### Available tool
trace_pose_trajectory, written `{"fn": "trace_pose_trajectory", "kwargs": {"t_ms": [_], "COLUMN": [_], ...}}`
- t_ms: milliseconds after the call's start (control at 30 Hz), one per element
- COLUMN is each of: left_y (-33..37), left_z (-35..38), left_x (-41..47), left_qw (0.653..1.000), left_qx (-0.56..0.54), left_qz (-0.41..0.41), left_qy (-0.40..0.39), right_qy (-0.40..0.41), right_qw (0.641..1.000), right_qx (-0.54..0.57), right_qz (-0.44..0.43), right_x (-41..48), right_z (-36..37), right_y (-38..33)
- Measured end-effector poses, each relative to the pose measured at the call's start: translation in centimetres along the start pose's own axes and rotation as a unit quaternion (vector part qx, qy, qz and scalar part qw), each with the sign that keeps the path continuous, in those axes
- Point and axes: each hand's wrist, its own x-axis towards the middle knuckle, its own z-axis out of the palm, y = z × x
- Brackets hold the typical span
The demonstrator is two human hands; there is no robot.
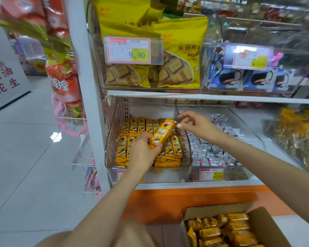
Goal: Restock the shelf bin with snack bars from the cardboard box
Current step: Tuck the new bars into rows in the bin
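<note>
1. the snack bar [163, 133], a long yellow packet, is held over the shelf bin [112, 139], above the bars already in there.
2. its long axis runs on a slant: the near end points down and left towards the person, and the far end points up and right towards the back of the bin.
3. the left hand [143, 150] grips the near, lower end, with its fingers curled round the packet.
4. the right hand [194, 124] pinches the far, upper end. the thumb tip is on the packet's edge and the other fingers are bent above it.
5. the stocked bars [141, 126] lie flat in tight rows inside the clear bin, with their long axes running front to back.
6. the cardboard box [268, 227] sits open at the lower right, well below the shelf, and yellow packets [221, 232] are piled loosely inside it.
7. just right of the bin, a second clear bin [253, 138] holds white wrapped sweets [214, 152].
8. on the shelf above stand yellow biscuit bags [180, 56] behind a price tag [128, 50] reading 9.90.
</note>
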Motion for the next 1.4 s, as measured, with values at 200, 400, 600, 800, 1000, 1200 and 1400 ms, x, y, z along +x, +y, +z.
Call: {"fn": "trace_pose_trajectory", "kwargs": {"t_ms": [200, 400, 600, 800, 1000, 1200, 1400], "left_y": [1.9, 2.4, 0.5, -0.5, -1.0, -1.4, -1.4], "left_z": [1.8, 6.6, 7.5, 8.0, 7.6, 6.9, 6.6], "left_x": [4.0, 9.3, 10.7, 11.1, 12.0, 11.9, 12.2], "left_qw": [0.99, 0.977, 0.968, 0.96, 0.948, 0.921, 0.921], "left_qx": [0.09, 0.142, 0.184, 0.213, 0.238, 0.316, 0.295], "left_qz": [-0.11, -0.134, -0.056, 0.035, 0.032, 0.102, 0.083], "left_qy": [-0.013, -0.086, -0.163, -0.177, -0.209, -0.205, -0.241], "right_qy": [-0.028, 0.003, 0.029, 0.029, 0.017, 0.016, 0.006], "right_qw": [0.988, 0.988, 0.992, 0.993, 0.994, 0.995, 0.996], "right_qx": [-0.13, -0.125, -0.08, -0.063, -0.068, -0.061, -0.056], "right_qz": [-0.078, -0.088, -0.096, -0.094, -0.089, -0.081, -0.072], "right_x": [-3.0, -3.8, -4.0, -3.9, -3.7, -4.0, -3.9], "right_z": [-0.1, 0.7, 1.3, 1.3, 1.3, 1.5, 1.5], "right_y": [2.0, 3.0, 3.7, 3.9, 3.9, 3.9, 4.0]}}
